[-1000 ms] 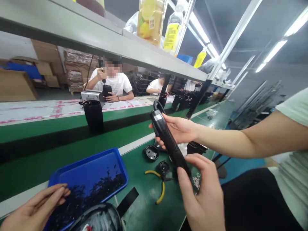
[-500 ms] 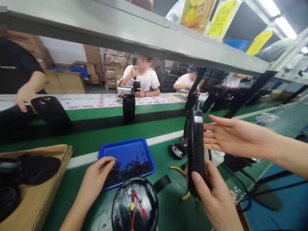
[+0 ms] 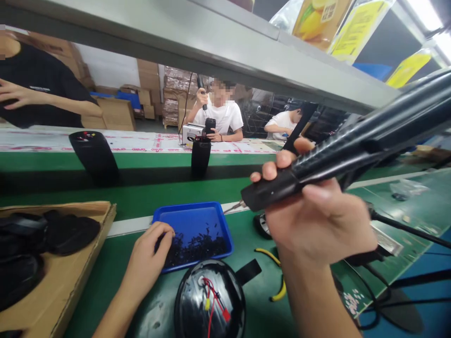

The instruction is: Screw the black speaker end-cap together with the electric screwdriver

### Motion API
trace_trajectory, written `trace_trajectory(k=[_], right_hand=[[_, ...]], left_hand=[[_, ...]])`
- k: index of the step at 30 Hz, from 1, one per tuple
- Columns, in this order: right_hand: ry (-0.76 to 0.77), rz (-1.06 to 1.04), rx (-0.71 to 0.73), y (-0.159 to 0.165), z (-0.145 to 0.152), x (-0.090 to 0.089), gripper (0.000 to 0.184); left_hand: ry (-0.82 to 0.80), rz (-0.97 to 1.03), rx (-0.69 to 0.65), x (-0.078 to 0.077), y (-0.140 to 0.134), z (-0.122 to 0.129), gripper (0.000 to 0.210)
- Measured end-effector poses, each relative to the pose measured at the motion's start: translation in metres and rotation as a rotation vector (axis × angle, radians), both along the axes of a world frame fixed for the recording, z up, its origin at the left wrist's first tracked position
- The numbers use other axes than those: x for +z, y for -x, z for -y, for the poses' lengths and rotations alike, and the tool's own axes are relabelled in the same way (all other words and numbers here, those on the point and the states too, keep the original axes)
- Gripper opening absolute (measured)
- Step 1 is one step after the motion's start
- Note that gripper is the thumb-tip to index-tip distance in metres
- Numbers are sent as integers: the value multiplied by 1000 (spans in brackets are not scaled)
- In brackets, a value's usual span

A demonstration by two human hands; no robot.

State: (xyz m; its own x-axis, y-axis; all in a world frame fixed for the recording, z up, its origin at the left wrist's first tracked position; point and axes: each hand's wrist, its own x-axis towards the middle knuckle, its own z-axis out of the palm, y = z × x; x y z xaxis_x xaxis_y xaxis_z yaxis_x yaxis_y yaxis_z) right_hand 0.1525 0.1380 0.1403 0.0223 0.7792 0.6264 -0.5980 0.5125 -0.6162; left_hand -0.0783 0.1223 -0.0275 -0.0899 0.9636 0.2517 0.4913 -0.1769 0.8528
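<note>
My right hand (image 3: 317, 225) is wrapped round a black electric screwdriver (image 3: 338, 155), held tilted above the bench with its thin metal bit pointing left and down. The bit's tip shows near the right rim of a blue tray (image 3: 192, 207). Small dark screws (image 3: 200, 246) lie scattered inside the tray. At the tray's left edge, my left hand (image 3: 150, 253) has thumb and fingers pinched together; whatever is between them is too small to make out. In front of the tray stands a round black housing (image 3: 211, 300) with red wires, red and yellow connectors and a black strap.
On the left is a cardboard box (image 3: 75, 263) of black parts. Yellow-handled pliers (image 3: 278, 293) lie right of the housing. Black cylinders (image 3: 200, 157) stand on the green belt (image 3: 165, 185). A grey shelf (image 3: 211, 51) crosses overhead. Several co-workers sit opposite.
My right hand has raised the screwdriver and swung it from upright to tilted, bit leftward. The other hand beside it at right is gone from view. My left hand stays at the tray.
</note>
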Motion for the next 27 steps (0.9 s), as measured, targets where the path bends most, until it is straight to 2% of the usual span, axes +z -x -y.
trace_trajectory(k=[1, 2, 4, 5, 9, 13, 16, 18, 20, 23, 25, 27], right_hand=[[12, -24, -31, 3, -3, 7, 29], [42, -42, -70, 5, -5, 13, 33], [128, -64, -123, 8, -10, 21, 65], [161, -65, -132, 9, -13, 24, 75], [179, -50, -118, 7, -30, 24, 83], [164, -75, -22, 15, -31, 17, 87], [103, -41, 132, 28, -17, 8, 96], [60, 4, 238, 37, -6, -1, 82], [20, 70, 314, 42, 1, -9, 54], [-40, 36, 231, 45, 5, -18, 29], [-55, -13, 161, 46, 4, -22, 32], [-54, -20, 168, 47, 2, -23, 48]], left_hand=[[3, -4, 10, 1, -1, 1, 32], [8, -8, 20, 1, -2, 1, 33], [14, -11, 22, 0, -3, 0, 35], [13, -9, 12, -1, -4, -1, 34], [-25, 41, -31, 2, -6, -2, 25], [-87, 188, -11, 19, -10, 6, 13], [-124, 286, -35, 35, -17, 16, 8], [-129, 331, -63, 44, -23, 21, 6], [-128, 373, -84, 51, -28, 25, 5], [-151, 395, -84, 57, -32, 26, 4], [-168, 396, -59, 57, -31, 25, 5], [-159, 423, -40, 55, -31, 24, 6]])
